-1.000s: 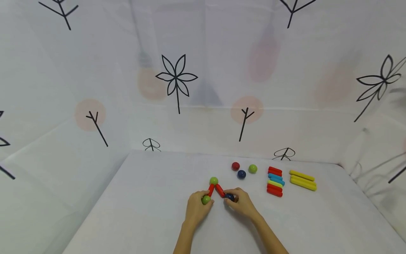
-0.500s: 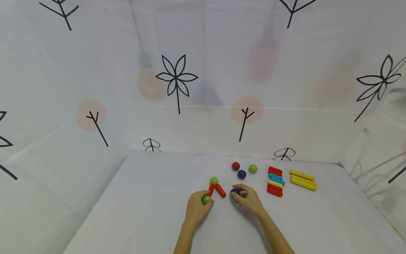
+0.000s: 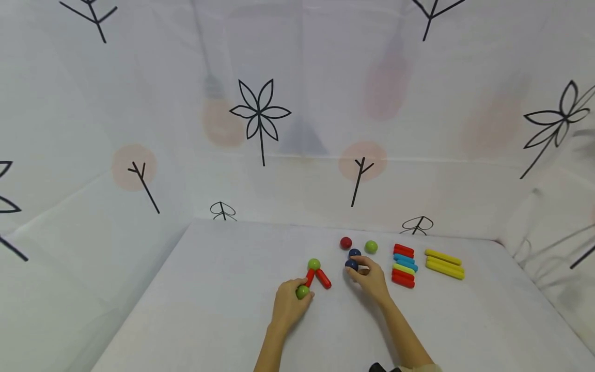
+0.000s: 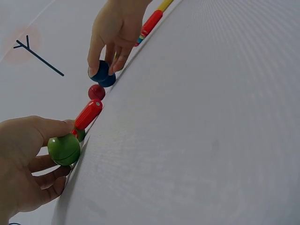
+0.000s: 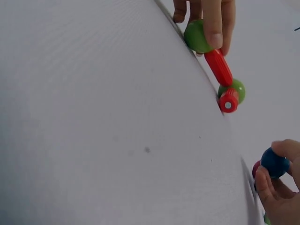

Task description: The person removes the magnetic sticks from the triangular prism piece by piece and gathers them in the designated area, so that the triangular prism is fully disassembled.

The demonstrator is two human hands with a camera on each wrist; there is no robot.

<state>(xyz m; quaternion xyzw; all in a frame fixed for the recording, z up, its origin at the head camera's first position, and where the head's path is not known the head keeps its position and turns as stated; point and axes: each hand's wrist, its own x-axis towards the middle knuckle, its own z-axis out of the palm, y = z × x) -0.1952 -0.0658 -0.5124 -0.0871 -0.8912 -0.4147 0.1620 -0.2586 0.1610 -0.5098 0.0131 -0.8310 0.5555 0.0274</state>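
Note:
My left hand (image 3: pixel 289 304) grips a green ball (image 4: pixel 64 149) between thumb and fingers, low at the table. From that ball a short red rod (image 5: pixel 218 68) runs to a second green ball (image 3: pixel 314 264). Another short red rod (image 3: pixel 323 279) slants from the second ball to the right, its near end free. To the right, my right hand (image 3: pixel 371 279) pinches a dark blue ball (image 3: pixel 351 265) with thumb and fingertips. Just behind it is another dark blue ball (image 3: pixel 355 253); whether the two touch I cannot tell.
Behind are a red ball (image 3: pixel 346 242) and a green ball (image 3: pixel 371 247). Farther right lie several short red, blue and yellow-green rods (image 3: pixel 403 271), then several long yellow rods (image 3: pixel 444 265). A patterned white cloth (image 3: pixel 297 191) hangs behind the white table (image 3: pixel 209 310).
The right hand has pulled the dark blue ball away from the right red rod's near end and carried it back and right, up to the other dark blue ball. The left hand stays put.

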